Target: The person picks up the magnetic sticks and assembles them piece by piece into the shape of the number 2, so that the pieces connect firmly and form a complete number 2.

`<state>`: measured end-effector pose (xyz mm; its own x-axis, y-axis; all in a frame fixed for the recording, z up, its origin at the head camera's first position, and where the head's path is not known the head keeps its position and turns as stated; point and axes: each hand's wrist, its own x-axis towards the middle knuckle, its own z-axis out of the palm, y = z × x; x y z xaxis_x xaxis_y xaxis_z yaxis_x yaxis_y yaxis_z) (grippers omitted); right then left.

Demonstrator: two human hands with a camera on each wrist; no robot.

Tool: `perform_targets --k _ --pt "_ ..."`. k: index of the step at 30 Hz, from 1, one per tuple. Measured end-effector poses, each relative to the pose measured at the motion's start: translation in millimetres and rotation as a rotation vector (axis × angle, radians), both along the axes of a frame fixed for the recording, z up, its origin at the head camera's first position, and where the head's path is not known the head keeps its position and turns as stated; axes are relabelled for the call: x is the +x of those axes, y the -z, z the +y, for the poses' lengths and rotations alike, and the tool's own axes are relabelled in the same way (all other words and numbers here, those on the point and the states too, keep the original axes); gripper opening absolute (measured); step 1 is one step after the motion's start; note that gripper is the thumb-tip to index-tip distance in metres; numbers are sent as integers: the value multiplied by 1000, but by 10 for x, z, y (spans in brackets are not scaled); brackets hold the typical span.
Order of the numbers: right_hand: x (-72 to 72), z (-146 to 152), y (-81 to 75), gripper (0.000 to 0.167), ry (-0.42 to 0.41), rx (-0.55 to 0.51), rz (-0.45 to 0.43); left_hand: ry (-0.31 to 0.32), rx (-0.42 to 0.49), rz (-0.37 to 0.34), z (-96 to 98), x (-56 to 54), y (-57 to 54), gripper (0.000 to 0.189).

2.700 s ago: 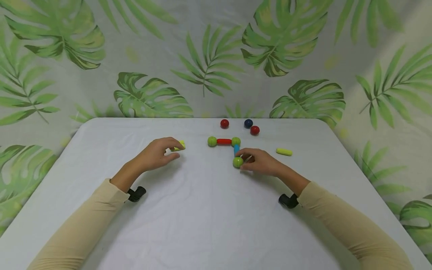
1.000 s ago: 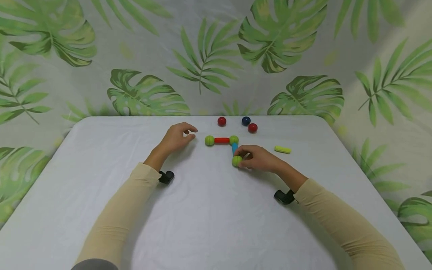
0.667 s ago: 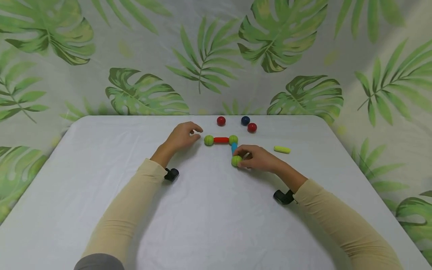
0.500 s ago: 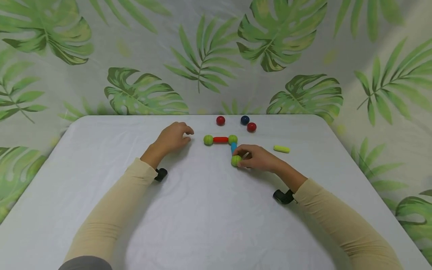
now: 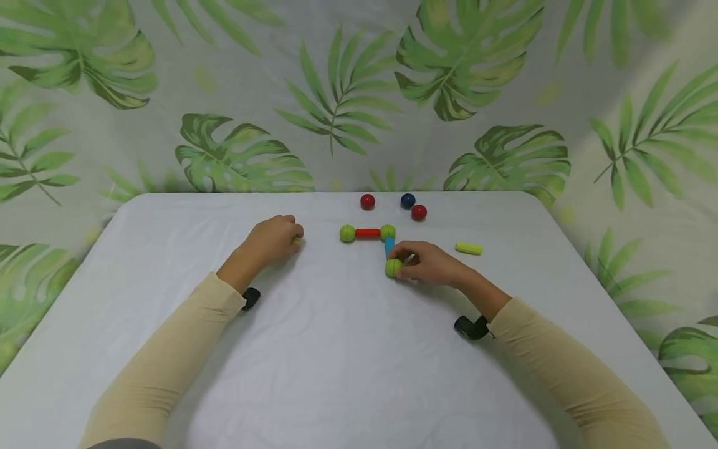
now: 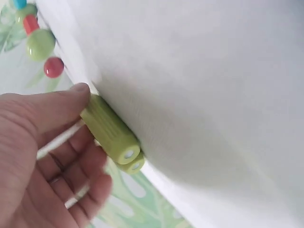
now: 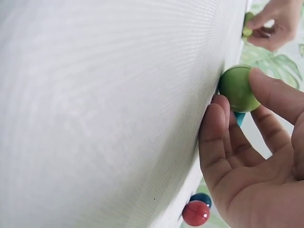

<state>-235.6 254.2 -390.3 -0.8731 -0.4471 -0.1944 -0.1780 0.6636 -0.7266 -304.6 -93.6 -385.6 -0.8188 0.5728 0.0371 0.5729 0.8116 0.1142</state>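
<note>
At the left, my left hand point(image 5: 272, 240) pinches a yellow-green stick point(image 6: 111, 128) with ridged sides. A second yellow-green stick point(image 6: 137, 166) lies right beside it, mostly hidden. My right hand point(image 5: 429, 262) holds a green ball point(image 7: 239, 89) between thumb and fingers. That ball joins a blue stick point(image 5: 389, 246), partly covered by the fingers. The blue stick runs up to another green ball point(image 5: 387, 232), from which a red stick point(image 5: 368, 233) leads left to a third green ball point(image 5: 347, 234). Together they form a bent chain lying on the table.
Two red balls, one point(image 5: 367, 201) on the left and one point(image 5: 419, 212) on the right, lie near the back edge with a dark blue ball point(image 5: 407, 201). A loose yellow-green stick point(image 5: 468, 249) lies right of my right hand. Leaf-patterned cloth point(image 5: 241, 153) hangs behind the white table point(image 5: 348, 362).
My left hand went right toward the chain's left ball, then came back left and down, and now grips a yellow-green stick. The right hand has stayed at the green ball.
</note>
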Motion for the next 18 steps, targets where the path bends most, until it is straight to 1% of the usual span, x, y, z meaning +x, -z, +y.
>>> perform_targets --k 2,4,7,12,14,18 --pt "11 -5 -5 34 -3 9 5 -14 -68 25 -14 46 5 16" --pt "16 -8 -16 34 0 16 12 -24 -104 37 -30 92 -3 16" --pt "18 -9 -34 34 9 18 18 -35 -89 13 -55 134 -12 16" --pt "4 2 2 34 6 -2 4 -42 -53 -44 -85 144 -5 10" --pt "0 6 20 34 4 -2 5 -36 -43 -58 -93 142 3 10" --pt "2 6 18 34 10 -1 4 0 -32 -83 -122 149 21 18"
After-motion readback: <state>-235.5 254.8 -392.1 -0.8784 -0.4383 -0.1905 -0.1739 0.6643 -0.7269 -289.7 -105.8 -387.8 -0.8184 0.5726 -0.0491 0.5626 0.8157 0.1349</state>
